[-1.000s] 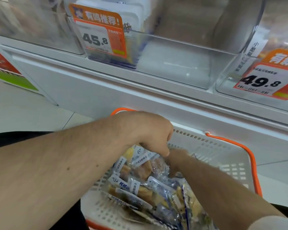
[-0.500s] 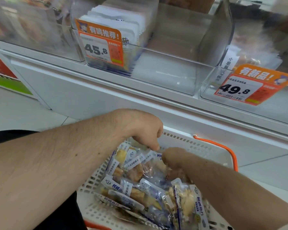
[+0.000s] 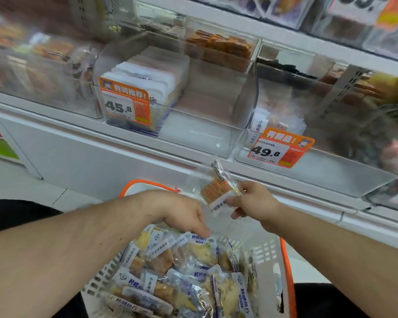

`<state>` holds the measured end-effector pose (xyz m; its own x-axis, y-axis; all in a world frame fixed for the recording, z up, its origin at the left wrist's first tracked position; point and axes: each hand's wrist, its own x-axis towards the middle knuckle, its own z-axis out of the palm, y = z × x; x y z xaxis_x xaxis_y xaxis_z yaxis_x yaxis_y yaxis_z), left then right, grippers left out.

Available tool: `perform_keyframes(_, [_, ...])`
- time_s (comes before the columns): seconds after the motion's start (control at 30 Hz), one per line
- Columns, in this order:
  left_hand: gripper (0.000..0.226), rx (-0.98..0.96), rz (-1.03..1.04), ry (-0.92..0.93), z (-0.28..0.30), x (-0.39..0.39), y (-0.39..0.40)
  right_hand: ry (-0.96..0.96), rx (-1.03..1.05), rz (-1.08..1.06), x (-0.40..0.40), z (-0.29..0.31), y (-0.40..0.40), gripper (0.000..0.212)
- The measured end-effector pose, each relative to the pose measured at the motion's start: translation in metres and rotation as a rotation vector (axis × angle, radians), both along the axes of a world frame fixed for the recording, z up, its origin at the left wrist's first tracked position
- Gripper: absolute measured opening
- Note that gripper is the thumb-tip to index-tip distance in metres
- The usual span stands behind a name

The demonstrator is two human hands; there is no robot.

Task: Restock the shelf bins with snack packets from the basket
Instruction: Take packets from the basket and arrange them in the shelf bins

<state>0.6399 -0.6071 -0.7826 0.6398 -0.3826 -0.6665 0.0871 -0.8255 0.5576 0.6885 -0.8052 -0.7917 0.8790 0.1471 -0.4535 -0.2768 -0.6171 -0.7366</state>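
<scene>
right hand [image 3: 253, 203] now lifted from basket [image 3: 271, 255], pinching packet [image 3: 216, 191]

White slotted basket [image 3: 265, 255] with orange rim, orange-and-white price tags [image 3: 124, 102], blue-and-white snack packets [image 3: 194, 271]

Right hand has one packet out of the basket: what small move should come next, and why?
Probably lift the packet up into the clear bin behind the 49.8 tag. The right hand pinches it above the basket, and that bin seems to hold similar white-labelled packets, though blur makes the match uncertain.
</scene>
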Motion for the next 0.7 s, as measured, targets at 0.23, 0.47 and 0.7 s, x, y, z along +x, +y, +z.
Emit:
perform_keyframes(0.23, [0.026, -0.444, 0.496, -0.131, -0.005, -0.012, -0.001, 0.259, 0.720, -0.184, -0.040, 0.016, 0.003, 0.024])
perform_keyframes(0.47, [0.017, -0.648, 0.754, -0.428, 0.011, -0.008, -0.009, 0.096, 0.389, -0.048, -0.044, 0.034, -0.002, 0.012])
perform_keyframes(0.7, [0.018, -0.353, 0.493, -0.716, 0.057, 0.018, -0.010, -0.523, -0.069, -0.180, -0.026, 0.088, -0.039, 0.043])
